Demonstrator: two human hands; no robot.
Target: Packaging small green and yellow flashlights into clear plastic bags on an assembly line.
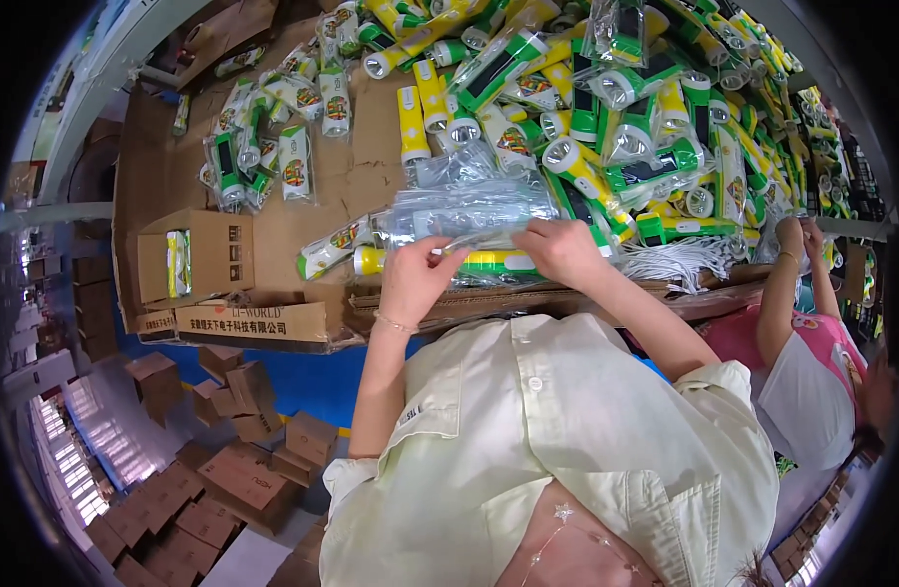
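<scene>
My left hand (415, 279) and my right hand (564, 254) are both closed in a pinch on the edge of a clear plastic bag (484, 240), one at each side. Directly behind the hands lies a pile of clear plastic bags (469, 205). Just in front of the held edge, a yellow and green flashlight (493, 262) lies crosswise, partly covered by my fingers and the film; I cannot tell whether it is inside a bag. A bagged flashlight (334, 248) rests to the left of my left hand.
Loose yellow and green flashlights (576, 161) are heaped at the back and right. Bundled white cords (679, 262) lie right of my right hand. A small open carton (195, 259) and bagged flashlights (295, 161) occupy the left. Another person's hands (800, 237) work at far right.
</scene>
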